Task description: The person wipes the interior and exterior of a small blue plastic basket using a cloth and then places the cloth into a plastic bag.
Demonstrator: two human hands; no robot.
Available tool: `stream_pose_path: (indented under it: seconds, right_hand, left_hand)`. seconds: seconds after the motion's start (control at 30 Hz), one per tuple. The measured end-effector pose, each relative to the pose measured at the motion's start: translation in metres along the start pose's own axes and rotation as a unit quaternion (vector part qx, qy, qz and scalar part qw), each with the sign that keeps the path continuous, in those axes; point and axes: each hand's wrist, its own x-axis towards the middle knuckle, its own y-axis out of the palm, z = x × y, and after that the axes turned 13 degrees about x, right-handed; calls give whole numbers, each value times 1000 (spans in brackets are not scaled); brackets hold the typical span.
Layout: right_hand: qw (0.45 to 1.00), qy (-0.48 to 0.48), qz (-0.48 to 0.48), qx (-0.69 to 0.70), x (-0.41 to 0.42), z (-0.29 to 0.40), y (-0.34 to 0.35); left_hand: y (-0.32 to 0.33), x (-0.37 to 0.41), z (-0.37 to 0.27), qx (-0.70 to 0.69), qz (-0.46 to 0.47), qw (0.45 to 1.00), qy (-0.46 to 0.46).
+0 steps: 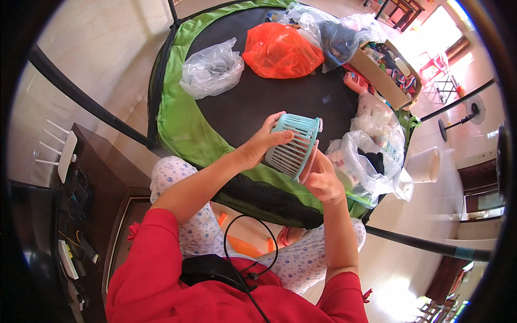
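Note:
A small turquoise slotted plastic basket [287,158] is held tilted between my two hands, above the near side of a trampoline. My left hand [264,141] wraps around its base, with the thumb lying over the slats. At the rim, my right hand [325,179] grips the basket near its thin pale pink handle [314,161]. Some of my right fingers are hidden behind or inside the basket. Under it lies the black trampoline mat [226,117], edged by a green padded cover [176,125].
Farther out on the mat are a clear plastic bag [212,68], an orange-red bag [282,50] and a cardboard box [379,82] of small items. Filled clear bags [373,157] lie at right. Black poles [89,97] flank the trampoline; a white router [68,157] stands at left.

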Motion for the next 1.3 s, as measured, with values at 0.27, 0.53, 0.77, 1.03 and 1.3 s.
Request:
stream_pose_path:
  seconds: [0.27, 0.53, 0.77, 1.03, 1.3]
  right_hand:
    - [980, -41, -189, -39, 2, -2, -2]
    - [956, -34, -182, -229, 0, -1, 0]
    - [957, -18, -41, -287, 1, 4, 7]
    - [976, -71, -59, 198, 6, -3, -37]
    - [975, -35, -156, 155, 4, -19, -25]
  left_hand:
    - [3, -2, 9, 237, -17, 967, 94]
    - [-10, 4, -3, -52, 46, 995, -75]
    - [-13, 0, -5, -209, 115, 964, -117]
    - [0, -3, -21, -158, 134, 978, -36]
    - [2, -1, -10, -125, 124, 982, -74]
